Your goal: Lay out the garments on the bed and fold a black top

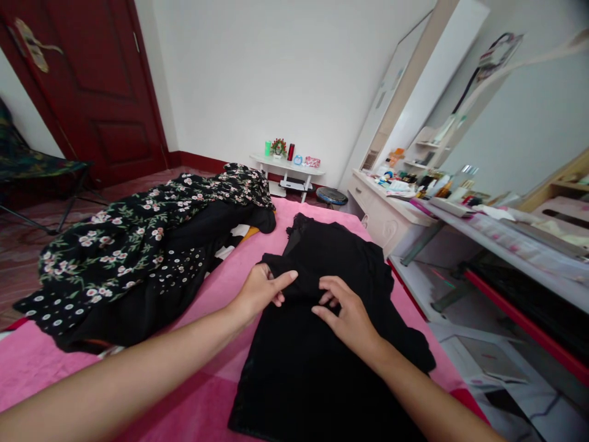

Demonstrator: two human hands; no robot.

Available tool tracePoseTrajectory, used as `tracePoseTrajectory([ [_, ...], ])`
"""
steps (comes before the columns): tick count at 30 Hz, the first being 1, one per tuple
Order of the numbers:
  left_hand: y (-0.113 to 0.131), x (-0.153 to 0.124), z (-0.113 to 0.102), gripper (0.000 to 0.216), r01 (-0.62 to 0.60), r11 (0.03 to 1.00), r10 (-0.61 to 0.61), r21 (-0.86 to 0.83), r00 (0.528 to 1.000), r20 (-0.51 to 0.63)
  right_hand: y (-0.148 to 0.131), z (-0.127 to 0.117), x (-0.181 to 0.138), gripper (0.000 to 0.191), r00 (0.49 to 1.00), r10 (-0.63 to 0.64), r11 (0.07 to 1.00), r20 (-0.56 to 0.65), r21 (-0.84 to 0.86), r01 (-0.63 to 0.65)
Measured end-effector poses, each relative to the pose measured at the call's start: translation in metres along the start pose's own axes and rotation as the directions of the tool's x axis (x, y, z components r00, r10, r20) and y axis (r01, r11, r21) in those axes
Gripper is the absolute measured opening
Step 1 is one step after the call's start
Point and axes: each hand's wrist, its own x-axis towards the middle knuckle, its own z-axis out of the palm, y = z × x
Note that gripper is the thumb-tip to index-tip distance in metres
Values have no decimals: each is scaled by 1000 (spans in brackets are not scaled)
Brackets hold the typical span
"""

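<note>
A black garment (322,368) lies spread on the pink bed cover (207,362), with a lacy or frilled edge at its far end. My left hand (267,287) is at the garment's left side, its fingers curled into the raised cloth and its thumb stretched to the right. To the right of it, my right hand (343,307) hovers low over the middle of the garment. Its fingers are bent, with a gap between thumb and forefinger and no cloth visible there. What kind of garment it is, I cannot tell.
Left on the bed lies a heap of clothes (138,239), floral and dotted. A small white table (288,166) stands by the far wall. On the right are a cluttered dresser (391,209) and desk (506,239). A folding chair (41,166) stands near the red door (92,80).
</note>
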Motion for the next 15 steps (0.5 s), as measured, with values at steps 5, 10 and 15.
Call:
tracePoseTrajectory([
  [5, 0, -7, 7, 37, -85, 996, 76, 40, 981, 176, -10, 10, 13, 35, 997, 12, 985, -79, -172, -26],
  [10, 12, -5, -3, 26, -277, 954, 253, 116, 950, 182, 1, -2, 26, 29, 993, 2, 992, -115, -128, -17],
  [15, 27, -2, -28, 7, -517, 845, 474, 137, 842, 257, 12, -24, 24, 31, 984, 52, 998, -168, 31, -48],
])
